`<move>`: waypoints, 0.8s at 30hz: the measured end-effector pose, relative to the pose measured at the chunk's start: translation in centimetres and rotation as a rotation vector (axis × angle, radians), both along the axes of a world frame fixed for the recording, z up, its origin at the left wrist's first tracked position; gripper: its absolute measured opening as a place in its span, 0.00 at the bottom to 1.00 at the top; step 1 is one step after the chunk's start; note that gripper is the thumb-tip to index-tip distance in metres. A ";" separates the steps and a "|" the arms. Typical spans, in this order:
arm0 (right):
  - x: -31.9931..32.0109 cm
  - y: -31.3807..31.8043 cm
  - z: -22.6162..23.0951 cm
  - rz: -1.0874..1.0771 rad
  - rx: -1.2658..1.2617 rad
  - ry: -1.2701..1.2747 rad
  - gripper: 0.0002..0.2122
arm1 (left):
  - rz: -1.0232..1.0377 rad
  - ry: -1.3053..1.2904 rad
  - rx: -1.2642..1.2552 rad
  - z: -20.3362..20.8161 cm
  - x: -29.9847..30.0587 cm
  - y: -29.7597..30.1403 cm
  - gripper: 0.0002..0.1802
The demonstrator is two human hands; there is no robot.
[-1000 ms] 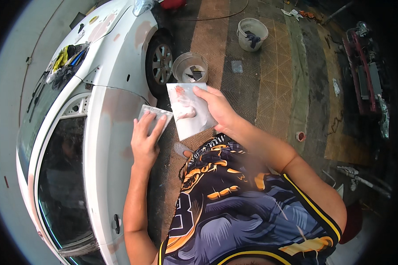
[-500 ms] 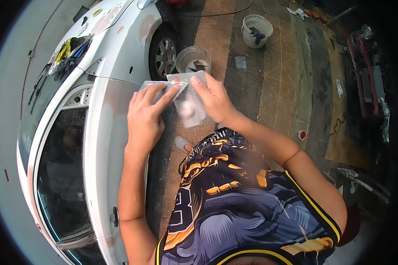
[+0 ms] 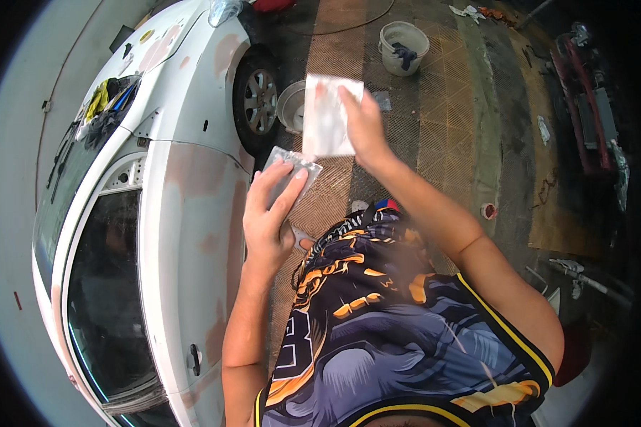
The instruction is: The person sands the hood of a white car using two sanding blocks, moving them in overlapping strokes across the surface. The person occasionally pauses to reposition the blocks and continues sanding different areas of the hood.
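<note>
My left hand (image 3: 269, 213) grips a small grey, glossy, rectangular pad (image 3: 292, 174), its fingers lying over the top face and the thumb underneath. Ahead and to the right, my right hand (image 3: 367, 128) pinches a whitish rectangular sheet (image 3: 327, 117) by its right edge, thumb on top. The sheet is slightly blurred and a little shiny; its material I cannot make out. Pad and sheet are close together, with the sheet's lower left corner near the pad. To the left stands a white car with dull pinkish-brown patches on its front fender (image 3: 196, 167).
Partly hidden behind the sheet is a pale bucket (image 3: 290, 107) beside the car's front wheel (image 3: 256, 96). Farther off stands a white bucket (image 3: 404, 48) with a dark cloth in it. Cloths (image 3: 110, 99) lie by the windshield. At right are a reddish metal frame (image 3: 580, 107) and a small round container (image 3: 488, 211).
My right hand has carried the sheet forward and up, turning its face brighter toward me. My left hand has moved right with the pad. The two pieces overlapped before and are now apart.
</note>
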State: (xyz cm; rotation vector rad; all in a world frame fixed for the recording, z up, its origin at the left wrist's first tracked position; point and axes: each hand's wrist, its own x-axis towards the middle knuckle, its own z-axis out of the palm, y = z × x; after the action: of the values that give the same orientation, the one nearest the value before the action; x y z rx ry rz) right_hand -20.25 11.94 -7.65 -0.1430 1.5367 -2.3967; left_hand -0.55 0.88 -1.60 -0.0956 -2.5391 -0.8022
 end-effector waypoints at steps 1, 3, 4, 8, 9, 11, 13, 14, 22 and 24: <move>0.9 -0.2 -0.5 0.076 -0.096 -0.166 0.13 | -0.019 0.072 0.068 0.3 -0.4 0.6 0.39; 2.6 0.2 -1.1 0.257 -0.212 -0.539 0.14 | -0.109 -0.016 0.089 0.4 -0.7 1.3 0.39; 2.8 0.6 -1.7 0.338 -0.267 -0.561 0.14 | -0.103 -0.017 0.028 0.1 -0.5 1.3 0.41; 4.1 1.5 -0.4 0.429 -0.240 -0.569 0.15 | 0.016 -0.038 -0.032 -3.1 1.1 -1.2 0.40; 4.2 1.7 -0.5 0.423 -0.239 -0.595 0.15 | 0.029 -0.041 -0.128 -4.0 1.4 -2.2 0.43; 4.4 2.0 -1.3 0.419 -0.243 -0.646 0.16 | 0.026 -0.045 -0.159 -4.6 1.9 -3.6 0.41; 3.4 1.7 -1.0 0.505 -0.383 -0.706 0.18 | 0.045 -0.104 -0.001 -4.6 2.3 -4.3 0.41; 2.7 1.9 -0.7 0.535 -0.408 -0.719 0.18 | 0.055 -0.133 0.078 -4.6 2.5 -4.5 0.41; 2.3 3.0 0.2 0.333 -0.272 -0.648 0.19 | 0.325 0.233 1.365 -1.7 1.7 -1.4 0.20; 2.8 2.9 0.2 0.244 -0.219 -0.605 0.18 | 0.333 0.196 1.199 -1.8 2.2 -1.0 0.19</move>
State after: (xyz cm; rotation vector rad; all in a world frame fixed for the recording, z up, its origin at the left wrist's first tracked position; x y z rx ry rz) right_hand -17.46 14.87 -7.49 0.3063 0.9255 -2.1300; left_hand 1.62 -0.08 -3.44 0.5764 -1.4785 -1.8614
